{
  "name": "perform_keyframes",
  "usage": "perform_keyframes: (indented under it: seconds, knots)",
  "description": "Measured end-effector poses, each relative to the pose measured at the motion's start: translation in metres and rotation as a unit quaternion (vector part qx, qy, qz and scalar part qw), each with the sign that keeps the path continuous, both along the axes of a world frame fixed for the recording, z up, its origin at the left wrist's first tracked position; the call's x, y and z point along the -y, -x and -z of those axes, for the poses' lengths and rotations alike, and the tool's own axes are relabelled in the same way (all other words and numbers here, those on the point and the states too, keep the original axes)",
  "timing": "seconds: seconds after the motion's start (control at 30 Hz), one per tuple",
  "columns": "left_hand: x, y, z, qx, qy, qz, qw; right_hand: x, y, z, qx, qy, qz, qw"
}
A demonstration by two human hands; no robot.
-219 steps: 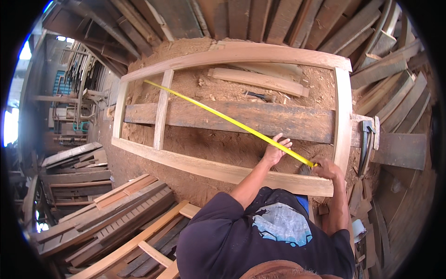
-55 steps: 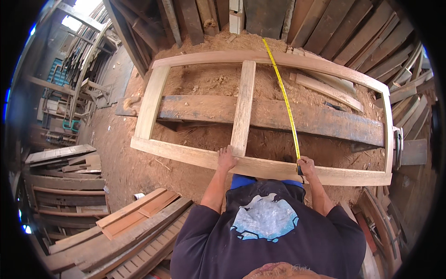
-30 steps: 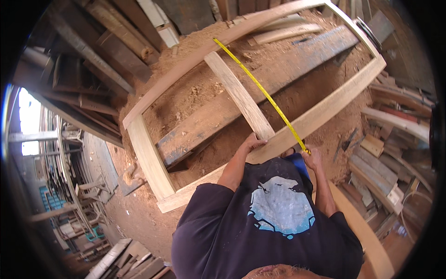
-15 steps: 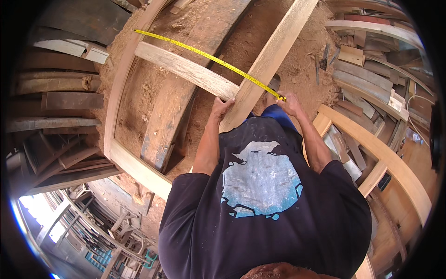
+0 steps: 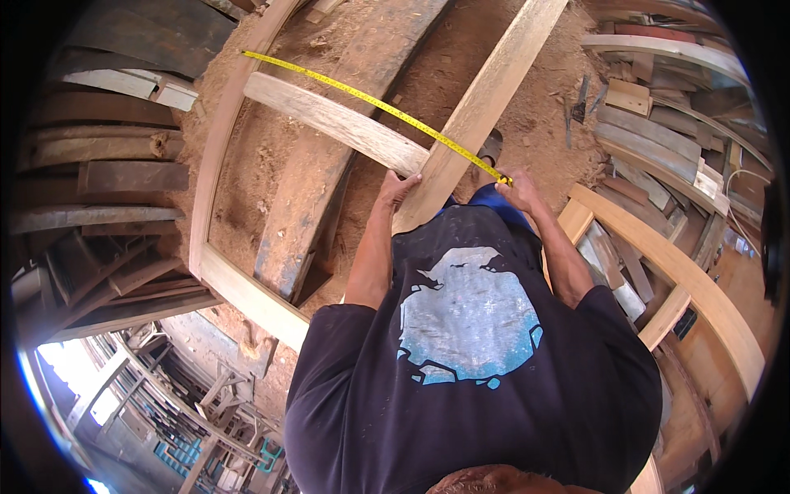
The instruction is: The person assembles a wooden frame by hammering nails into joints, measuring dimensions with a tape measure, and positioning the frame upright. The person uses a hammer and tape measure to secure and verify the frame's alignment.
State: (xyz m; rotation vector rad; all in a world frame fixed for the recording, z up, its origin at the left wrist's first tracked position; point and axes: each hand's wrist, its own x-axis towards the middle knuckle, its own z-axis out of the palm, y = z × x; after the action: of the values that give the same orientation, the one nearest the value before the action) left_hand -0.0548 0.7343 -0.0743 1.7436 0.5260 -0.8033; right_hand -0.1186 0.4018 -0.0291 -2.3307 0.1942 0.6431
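A yellow tape measure point(image 5: 413, 123) stretches across a wooden frame, running beside its crosspiece point(image 5: 337, 122). The tape's far end lies at the curved left rail point(image 5: 220, 136), and the blade passes over the thick straight rail point(image 5: 485, 99). My right hand point(image 5: 520, 191) is closed around the near end of the tape, just right of that rail; the fingers hide most of what is there. At the joint of crosspiece and straight rail, my left hand point(image 5: 401, 188) grips the wood with its thumb on the near edge. Its other fingers are partly hidden.
A heavy weathered beam point(image 5: 300, 210) lies under the frame on sawdust-covered ground. Another jointed wooden frame point(image 5: 658, 239) rests to my right. Stacked boards point(image 5: 132, 177) line the left side, with more offcuts point(image 5: 646, 136) at the right. My foot point(image 5: 490, 146) shows beyond the straight rail.
The whole view has shifted very slightly. Both hands keep their grips, and the tape lies across the frame as before.
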Motion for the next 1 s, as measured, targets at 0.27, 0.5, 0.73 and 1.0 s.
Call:
perform_keyframes:
  seconds: [0.27,0.5,0.73,1.0]
  knots:
    - [-0.019,0.017,0.069,0.023,0.075,-0.048,0.996,-0.002,-0.002,-0.005,0.006,-0.009,-0.011,1.0]
    - [-0.009,0.01,0.039,0.024,-0.055,0.022,0.998,0.0,-0.001,-0.008,0.004,0.003,-0.001,1.0]
    - [-0.008,0.007,0.028,0.005,-0.014,0.035,0.999,-0.004,-0.001,-0.015,-0.022,-0.017,0.016,0.999]
    - [-0.004,0.008,0.015,0.017,-0.008,0.014,1.0,-0.002,0.0,-0.005,-0.016,-0.013,0.007,1.0]
